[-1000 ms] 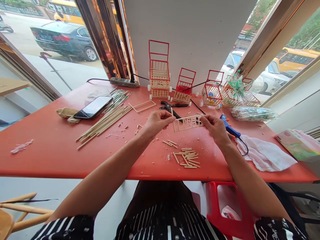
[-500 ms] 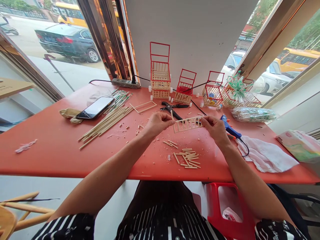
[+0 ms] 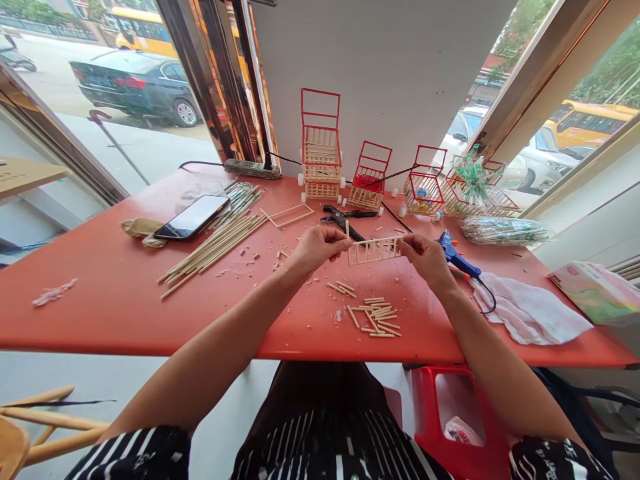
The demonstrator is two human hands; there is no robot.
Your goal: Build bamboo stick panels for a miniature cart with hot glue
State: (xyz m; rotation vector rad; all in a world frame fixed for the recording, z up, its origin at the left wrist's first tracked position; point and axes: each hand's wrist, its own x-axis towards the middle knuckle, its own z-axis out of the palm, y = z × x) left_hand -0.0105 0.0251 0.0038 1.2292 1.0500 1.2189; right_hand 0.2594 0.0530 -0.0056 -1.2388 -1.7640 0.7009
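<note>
A small ladder-like frame of wooden sticks (image 3: 375, 251) is held up over the table between both hands. My left hand (image 3: 320, 250) pinches its left end, where one stick juts upward. At the other end, the fingertips of my right hand (image 3: 421, 253) close on the frame. Below it lie many short cut sticks (image 3: 381, 316) in a loose pile. Black pliers (image 3: 345, 222) rest just behind the frame, partly covered by it. To the right of my right hand is a blue glue gun (image 3: 457, 257) with its cord.
Model carts of sticks with red handles, one tall (image 3: 321, 160), stand along the wall. Long wooden sticks (image 3: 215, 253), a phone (image 3: 193, 217) and a rectangular stick frame (image 3: 287, 215) lie left. A white cloth (image 3: 535, 310) and tissue pack (image 3: 590, 290) are on the right.
Both hands keep hold of the stick frame. It has shifted very slightly, and my right hand has moved a little to the left. The pile of short sticks is unchanged.
</note>
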